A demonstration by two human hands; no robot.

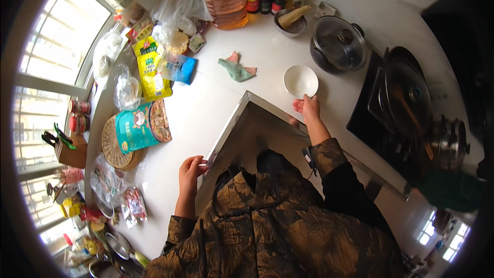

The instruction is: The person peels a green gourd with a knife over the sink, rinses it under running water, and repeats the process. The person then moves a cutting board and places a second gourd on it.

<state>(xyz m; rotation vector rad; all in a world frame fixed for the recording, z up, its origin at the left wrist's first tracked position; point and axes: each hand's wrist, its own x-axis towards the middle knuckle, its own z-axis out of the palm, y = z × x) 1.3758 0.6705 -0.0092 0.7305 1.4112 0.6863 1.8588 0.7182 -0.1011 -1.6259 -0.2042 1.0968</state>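
A small white bowl (300,81) stands on the white counter, with nothing visible inside it. My right hand (309,108) pinches its near rim between thumb and fingers. At the counter's front edge, left of my body, my left hand (192,169) is open with loosely bent fingers and holds nothing. A green and pink cloth (237,67) lies crumpled left of the bowl. Behind the bowl to the right sits a dark pot with a glass lid (339,44). A smaller bowl (291,27) with a brown, rough piece in it is at the back.
To the right a black cooktop (366,92) carries a lidded wok (409,95); a steel pot (446,144) stands beyond. Oil jug (225,0) and sauce bottles line the back. Yellow packets (153,74), a teal bag (136,129) and a woven tray (110,144) crowd the left, under the windows.
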